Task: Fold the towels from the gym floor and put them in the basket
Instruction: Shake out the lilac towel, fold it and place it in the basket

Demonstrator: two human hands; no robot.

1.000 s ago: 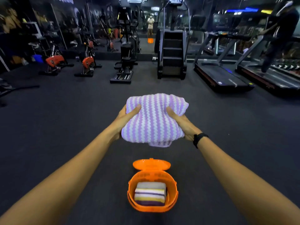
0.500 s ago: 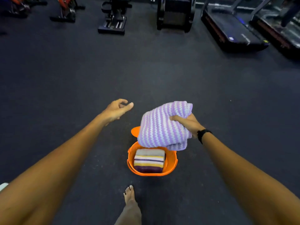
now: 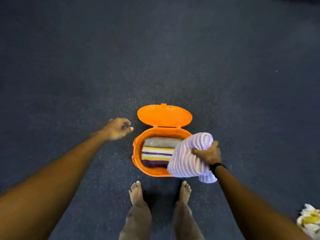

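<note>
Dark speckled gym floor (image 3: 173, 58) w/ wide bare stretch beyond and to both sides of the orange basket (image 3: 138, 163). Basket sits just ahead of two bare feet (image 3: 136, 189), its lid (image 3: 164, 115) flipped open at the far edge. Inside: a folded grey towel (image 3: 161, 142) at the back, a striped purple-yellow-white towel (image 3: 155, 155) in front. Right hand (image 3: 207, 154) grips a folded lilac zigzag towel (image 3: 187, 156), held over the basket's right rim. Left hand (image 3: 119, 128) empty, fingers loosely curled, blurred, hovering left of the basket. Crumpled patterned cloth (image 3: 309, 220) at bottom-right edge.
</note>
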